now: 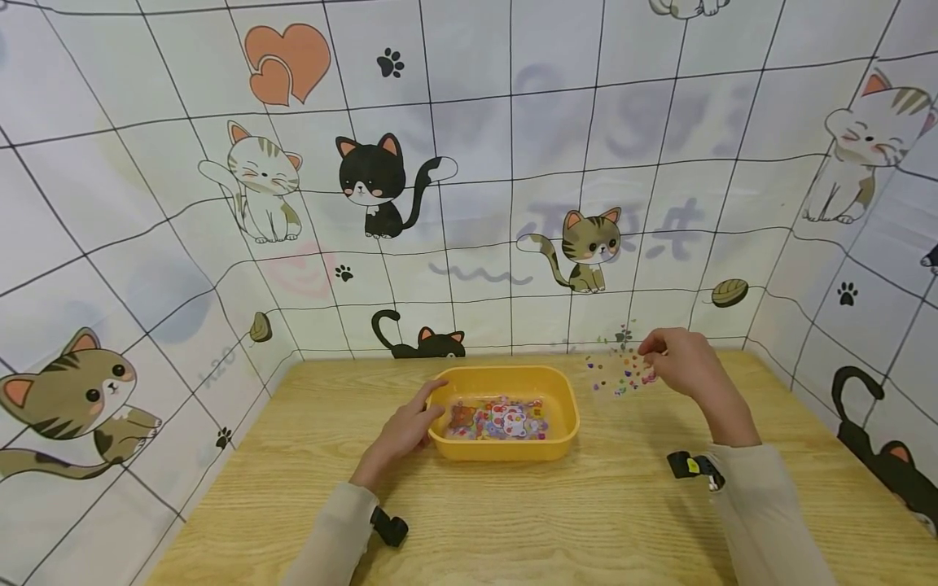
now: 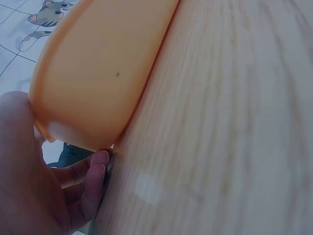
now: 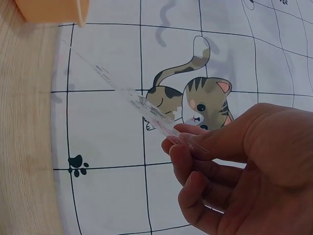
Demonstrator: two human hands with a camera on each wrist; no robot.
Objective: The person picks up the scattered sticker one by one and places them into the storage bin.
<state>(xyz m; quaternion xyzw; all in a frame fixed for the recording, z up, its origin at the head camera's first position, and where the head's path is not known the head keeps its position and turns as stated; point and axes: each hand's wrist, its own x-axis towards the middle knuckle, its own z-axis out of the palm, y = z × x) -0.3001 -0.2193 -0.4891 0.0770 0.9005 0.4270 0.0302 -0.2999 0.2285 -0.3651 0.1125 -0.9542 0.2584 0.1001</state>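
Observation:
A yellow plastic basin (image 1: 504, 450) stands on the wooden table in the head view. Inside it lie colourful sticker sheets (image 1: 506, 419), one with a bear and one with a white-and-pink animal. My left hand (image 1: 403, 425) grips the basin's left end, the thumb at the rim and the fingers under its outer side in the left wrist view. To the right, my right hand (image 1: 685, 362) pinches a clear sticker sheet (image 1: 619, 376) by its right edge, between thumb and fingers. In the right wrist view this transparent sheet (image 3: 142, 103) is seen nearly edge-on, held up off the table.
The wood-grain table (image 1: 513, 521) reaches back to a white gridded sheet (image 1: 476, 203) printed with cats and paw prints, which hangs behind it and on both sides. Black camera straps (image 1: 388, 527) sit at both wrists, over beige sleeves.

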